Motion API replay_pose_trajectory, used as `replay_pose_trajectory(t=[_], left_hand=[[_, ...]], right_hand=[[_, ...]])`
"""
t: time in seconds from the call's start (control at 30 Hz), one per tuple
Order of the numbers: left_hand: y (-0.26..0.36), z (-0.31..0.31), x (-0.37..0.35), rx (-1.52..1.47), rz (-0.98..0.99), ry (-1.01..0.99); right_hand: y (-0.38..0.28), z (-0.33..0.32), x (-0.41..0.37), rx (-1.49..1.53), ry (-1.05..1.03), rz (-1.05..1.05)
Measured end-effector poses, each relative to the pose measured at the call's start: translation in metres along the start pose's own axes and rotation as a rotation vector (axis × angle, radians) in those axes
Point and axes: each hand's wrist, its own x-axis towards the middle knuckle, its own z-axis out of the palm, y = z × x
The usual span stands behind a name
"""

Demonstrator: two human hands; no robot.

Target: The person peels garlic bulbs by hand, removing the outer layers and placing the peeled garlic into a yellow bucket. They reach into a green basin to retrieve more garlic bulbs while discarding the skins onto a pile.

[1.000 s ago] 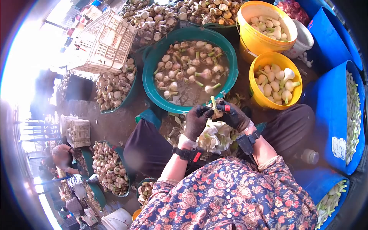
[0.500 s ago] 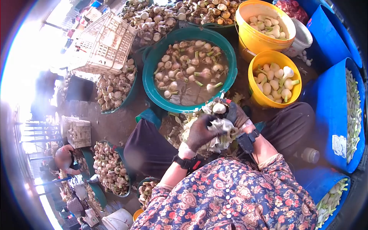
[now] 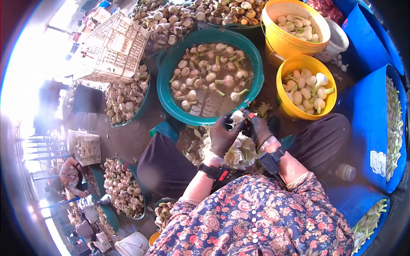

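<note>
A pale bulb (image 3: 237,116) sits between my two gloved hands, just below the rim of the green tub (image 3: 164,91). The fingers of my left hand (image 3: 226,135) wrap round its left side. My right hand (image 3: 259,130) is closed at the bulb's right side, with something red by its fingertips; whether that is a tool I cannot make out. Beneath both hands lies a heap of pale peeled layers (image 3: 240,152). Bulbs with stems float in the tub's murky water. Peeled white bulbs fill the smaller yellow bucket (image 3: 283,94).
Another yellow bucket (image 3: 270,32) holds bulbs at the back. Blue containers (image 3: 363,123) stand on the right. A white crate (image 3: 113,49) rests at upper left over unpeeled bulbs (image 3: 124,102). Another person (image 3: 71,175) bends over a tub at far left.
Both hands have moved slightly up towards the tub, with the bulb between them. Pale layers below them are more exposed. The other person at far left has shifted.
</note>
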Motion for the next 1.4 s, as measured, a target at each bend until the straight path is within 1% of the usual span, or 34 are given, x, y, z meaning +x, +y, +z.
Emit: replay_pose_trajectory(t=[0.03, 0.07, 0.13, 0.2, 0.23, 0.27, 0.33, 0.37, 0.4, 0.43, 0.47, 0.5, 0.53, 0.57, 0.6, 0.63, 0.67, 0.77, 0.8, 0.83, 0.9, 0.93, 0.97, 1.0, 1.03, 1.07, 1.1, 1.13, 1.17, 1.2, 1.3, 1.33, 1.37, 1.4], left_hand=[[-0.004, 0.006, 0.004, 0.044, 0.01, -0.007], [-0.009, 0.007, 0.007, -0.041, -0.051, -0.018], [-0.015, 0.008, 0.017, -0.211, -0.171, -0.044], [-0.018, 0.006, 0.02, -0.218, -0.22, -0.11], [-0.019, 0.004, 0.021, -0.219, -0.244, -0.14], [-0.022, 0.006, 0.021, -0.185, -0.177, -0.131], [-0.031, 0.004, 0.022, -0.338, -0.278, -0.122], [-0.035, 0.004, 0.023, -0.414, -0.326, -0.122], [-0.039, 0.004, 0.025, -0.444, -0.315, -0.104], [-0.05, 0.004, 0.028, -0.38, -0.311, -0.064], [-0.062, 0.002, 0.032, -0.316, -0.304, -0.021], [-0.074, -0.001, 0.036, -0.25, -0.297, 0.024], [-0.068, -0.009, 0.035, -0.056, -0.27, 0.069], [-0.076, -0.016, 0.037, 0.032, -0.243, 0.05], [-0.083, -0.023, 0.037, 0.281, -0.307, -0.097], [-0.062, -0.033, 0.038, 0.53, -0.366, -0.242], [-0.047, -0.036, 0.041, 0.554, -0.46, -0.403], [-0.063, -0.024, 0.052, 0.477, -0.088, -0.301], [-0.067, -0.016, 0.062, 0.404, -0.069, -0.29], [-0.065, -0.008, 0.076, 0.367, -0.026, -0.282], [-0.062, 0.012, 0.107, 0.289, 0.058, -0.276], [-0.07, 0.026, 0.126, 0.323, 0.016, -0.316], [-0.085, 0.043, 0.143, 0.321, 0.033, -0.31], [-0.102, 0.061, 0.161, 0.318, 0.051, -0.303], [-0.109, 0.076, 0.174, 0.312, 0.065, -0.295], [-0.106, 0.087, 0.184, 0.41, 0.033, -0.346], [-0.109, 0.096, 0.195, 0.373, -0.004, -0.385], [-0.12, 0.103, 0.202, 0.339, -0.049, -0.428], [-0.113, 0.101, 0.201, 0.31, -0.1, -0.472], [-0.106, 0.096, 0.197, 0.338, -0.132, -0.467], [-0.079, 0.072, 0.172, -0.242, -0.15, -0.495], [-0.072, 0.063, 0.159, -0.31, -0.1, -0.49], [-0.052, 0.049, 0.14, -0.358, -0.122, -0.505], [-0.041, 0.041, 0.124, -0.272, -0.048, -0.485]], right_hand=[[0.0, 0.003, -0.001, -0.074, 0.065, -0.034], [0.0, 0.007, 0.0, -0.205, 0.15, -0.134], [-0.007, 0.008, -0.003, -0.348, 0.137, -0.292], [-0.013, 0.011, -0.012, -0.449, 0.131, -0.436], [-0.014, 0.012, -0.013, -0.413, 0.108, -0.377], [-0.016, 0.012, -0.013, -0.377, 0.084, -0.32], [-0.014, 0.007, -0.009, -0.22, 0.03, -0.164], [-0.01, 0.004, -0.005, -0.171, -0.026, -0.148], [-0.004, 0.0, -0.002, -0.121, -0.08, -0.133], [-0.001, -0.003, -0.001, -0.073, -0.136, -0.118], [0.0, 0.001, -0.003, 0.069, -0.127, 0.024], [-0.003, 0.003, -0.005, 0.122, -0.17, 0.04], [-0.006, 0.002, -0.007, 0.176, -0.211, 0.053], [-0.01, 0.0, -0.008, 0.232, -0.249, 0.065], [-0.012, -0.001, -0.008, 0.194, -0.199, 0.056], [-0.014, -0.003, -0.008, 0.155, -0.151, 0.047], [-0.016, -0.005, -0.008, 0.113, -0.103, 0.04], [-0.031, -0.003, -0.006, 0.18, -0.067, 0.002], [-0.044, -0.006, -0.007, 0.278, -0.246, -0.209], [-0.069, -0.002, -0.01, 0.336, -0.299, -0.314], [-0.122, 0.001, -0.044, 0.693, -0.452, -0.303], [-0.139, -0.004, -0.049, 0.605, -0.502, -0.372], [-0.151, -0.007, -0.049, 0.513, -0.549, -0.443], [-0.146, -0.011, -0.039, 0.305, -0.312, -0.534], [-0.137, -0.011, -0.032, 0.13, -0.117, -0.536], [-0.126, -0.016, -0.021, 0.034, -0.067, -0.479], [-0.114, -0.022, -0.01, -0.062, -0.018, -0.417], [-0.102, -0.018, -0.004, -0.099, 0.082, -0.419], [-0.09, -0.015, 0.005, -0.133, 0.18, -0.413], [-0.079, -0.025, 0.021, -0.25, 0.218, -0.333], [-0.049, -0.039, 0.057, -0.732, 0.357, -0.657], [-0.062, -0.026, 0.039, -0.909, 0.397, -0.605], [-0.058, -0.021, 0.038, -0.95, 0.417, -0.604], [-0.055, -0.018, 0.037, -0.996, 0.435, -0.606]])
